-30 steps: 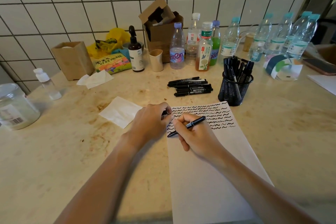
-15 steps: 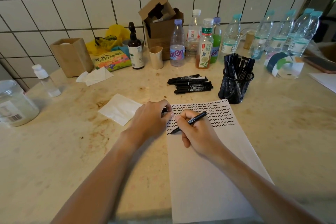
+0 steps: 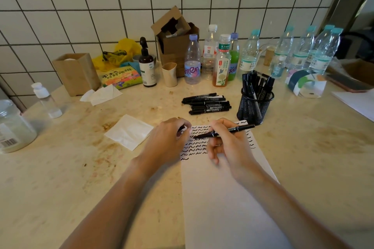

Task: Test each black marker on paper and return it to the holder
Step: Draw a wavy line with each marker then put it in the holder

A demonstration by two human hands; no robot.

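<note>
Two bare forearms reach in from the bottom edge. No sleeves show on either arm. The left hand (image 3: 169,139) and right hand (image 3: 230,143) are ungloved.

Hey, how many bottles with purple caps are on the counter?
2. The left bottle stands by the cardboard box; the right bottle stands behind the tea bottle, partly hidden.

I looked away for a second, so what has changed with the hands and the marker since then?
The right hand has tipped its marker flatter, tip toward the left hand, which still pinches the cap. The paper, loose markers and holder stayed put.
</note>
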